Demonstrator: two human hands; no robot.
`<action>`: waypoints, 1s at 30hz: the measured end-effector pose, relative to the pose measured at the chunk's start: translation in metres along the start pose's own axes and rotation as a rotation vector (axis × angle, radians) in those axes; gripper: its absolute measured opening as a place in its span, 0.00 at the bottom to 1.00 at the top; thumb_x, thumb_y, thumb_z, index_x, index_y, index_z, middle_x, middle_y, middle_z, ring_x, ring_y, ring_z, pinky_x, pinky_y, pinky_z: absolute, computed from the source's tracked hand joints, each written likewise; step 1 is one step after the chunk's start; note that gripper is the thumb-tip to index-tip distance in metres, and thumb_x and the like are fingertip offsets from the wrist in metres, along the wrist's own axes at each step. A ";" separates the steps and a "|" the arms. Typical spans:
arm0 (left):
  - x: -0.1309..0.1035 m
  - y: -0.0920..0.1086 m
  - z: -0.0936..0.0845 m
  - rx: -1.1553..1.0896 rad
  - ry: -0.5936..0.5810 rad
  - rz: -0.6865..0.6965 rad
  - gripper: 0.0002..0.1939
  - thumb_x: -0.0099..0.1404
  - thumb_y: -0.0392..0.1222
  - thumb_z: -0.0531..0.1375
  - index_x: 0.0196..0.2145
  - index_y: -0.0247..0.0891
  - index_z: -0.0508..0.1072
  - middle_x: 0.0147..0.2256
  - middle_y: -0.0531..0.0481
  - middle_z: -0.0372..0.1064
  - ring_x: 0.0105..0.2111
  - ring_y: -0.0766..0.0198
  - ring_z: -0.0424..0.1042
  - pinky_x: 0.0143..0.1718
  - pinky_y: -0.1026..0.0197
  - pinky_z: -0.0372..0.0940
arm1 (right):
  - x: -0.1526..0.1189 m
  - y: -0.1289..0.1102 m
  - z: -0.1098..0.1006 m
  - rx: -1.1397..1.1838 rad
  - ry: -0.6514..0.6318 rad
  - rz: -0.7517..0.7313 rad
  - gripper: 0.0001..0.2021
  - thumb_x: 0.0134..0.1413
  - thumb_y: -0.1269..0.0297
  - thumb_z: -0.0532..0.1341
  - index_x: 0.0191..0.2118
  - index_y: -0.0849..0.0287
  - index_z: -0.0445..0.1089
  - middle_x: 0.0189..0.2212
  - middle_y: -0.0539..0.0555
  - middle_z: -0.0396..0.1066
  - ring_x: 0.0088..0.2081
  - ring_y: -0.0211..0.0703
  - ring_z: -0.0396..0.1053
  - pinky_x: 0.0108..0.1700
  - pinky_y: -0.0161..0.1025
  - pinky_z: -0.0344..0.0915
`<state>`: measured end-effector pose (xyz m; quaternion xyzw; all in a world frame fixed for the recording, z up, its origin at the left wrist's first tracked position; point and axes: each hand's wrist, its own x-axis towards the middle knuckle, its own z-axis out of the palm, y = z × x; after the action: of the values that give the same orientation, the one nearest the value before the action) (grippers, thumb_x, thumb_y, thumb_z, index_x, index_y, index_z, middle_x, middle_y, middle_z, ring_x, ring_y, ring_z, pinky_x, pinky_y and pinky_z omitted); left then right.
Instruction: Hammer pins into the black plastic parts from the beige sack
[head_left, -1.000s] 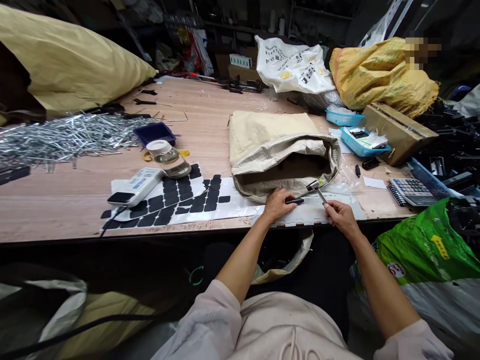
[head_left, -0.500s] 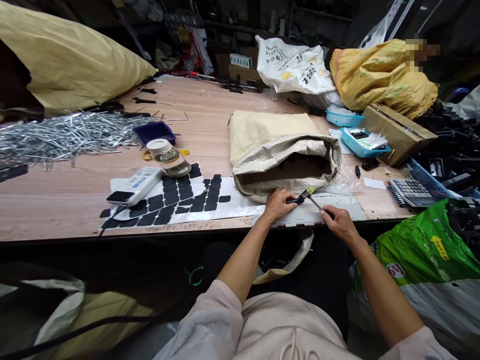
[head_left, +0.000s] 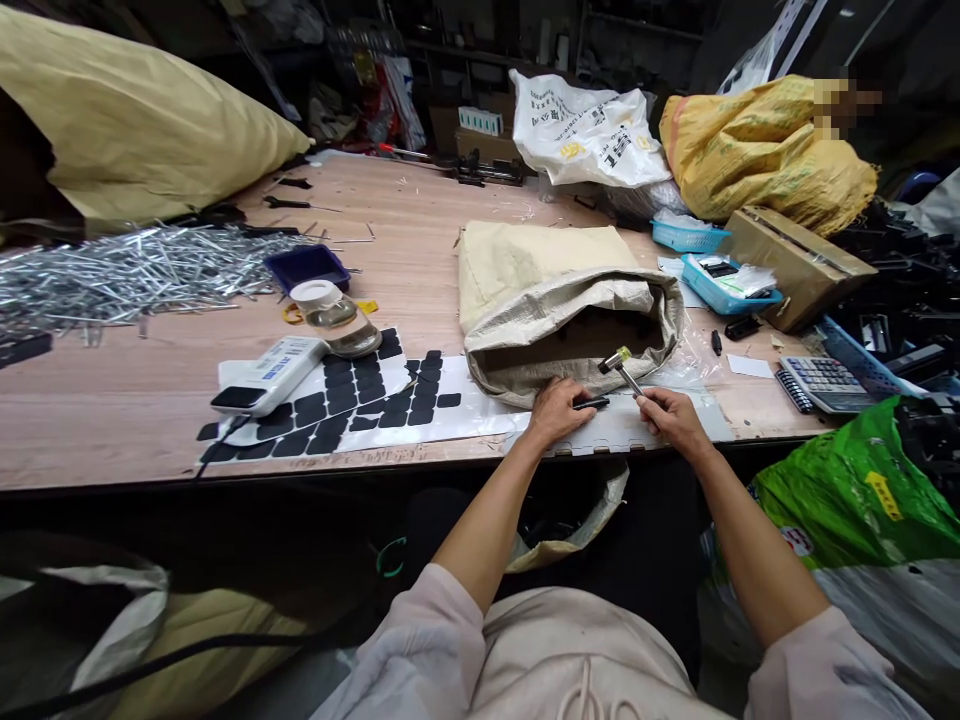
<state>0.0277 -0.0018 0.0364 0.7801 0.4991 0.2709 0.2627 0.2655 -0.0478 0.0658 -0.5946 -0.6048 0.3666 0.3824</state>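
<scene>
My right hand (head_left: 670, 418) is closed around the handle of a small hammer (head_left: 616, 361), whose head has a yellowish face and a black face. The hammer head is raised, just in front of the mouth of a beige woven sack (head_left: 551, 265). A slim black part (head_left: 592, 404) lies near the table's front edge on a grey-white board (head_left: 637, 428). Closed on its left end is my left hand (head_left: 556, 410), which hides the rest of the part. The sack's interior is dark.
A large pile of metal rods (head_left: 150, 270) covers the table's left side, beside a dark blue tray (head_left: 306, 265). A jar (head_left: 341, 322) and a white device (head_left: 270, 375) stand by sheets of black stickers (head_left: 356, 385). A calculator (head_left: 821, 382) and blue baskets (head_left: 731, 285) are at right.
The hammer head has lifted up off the black part, and my right hand has risen slightly with it. My left hand stays in place on the part.
</scene>
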 end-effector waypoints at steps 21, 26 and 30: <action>0.000 -0.010 -0.007 -0.027 -0.124 0.096 0.11 0.69 0.42 0.64 0.47 0.43 0.84 0.39 0.47 0.75 0.46 0.55 0.70 0.51 0.54 0.63 | 0.016 -0.016 0.028 0.287 -0.272 0.169 0.18 0.48 0.49 0.71 0.34 0.61 0.75 0.14 0.42 0.61 0.13 0.30 0.55 0.15 0.30 0.48; 0.000 -0.015 -0.005 -0.155 -0.103 0.079 0.11 0.68 0.40 0.63 0.46 0.42 0.84 0.38 0.48 0.74 0.44 0.57 0.71 0.49 0.56 0.65 | 0.017 -0.017 0.032 0.340 -0.260 0.169 0.20 0.47 0.47 0.71 0.34 0.60 0.74 0.15 0.41 0.61 0.13 0.29 0.53 0.14 0.30 0.48; 0.000 -0.016 -0.005 -0.255 -0.064 0.080 0.11 0.67 0.40 0.63 0.44 0.40 0.84 0.40 0.48 0.76 0.43 0.58 0.72 0.50 0.57 0.66 | 0.018 -0.018 0.039 0.378 -0.204 0.178 0.21 0.45 0.46 0.73 0.35 0.60 0.73 0.15 0.42 0.61 0.13 0.29 0.54 0.14 0.29 0.50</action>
<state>0.0140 0.0050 0.0287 0.7678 0.4206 0.3175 0.3645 0.2223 -0.0299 0.0655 -0.5232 -0.5062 0.5639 0.3899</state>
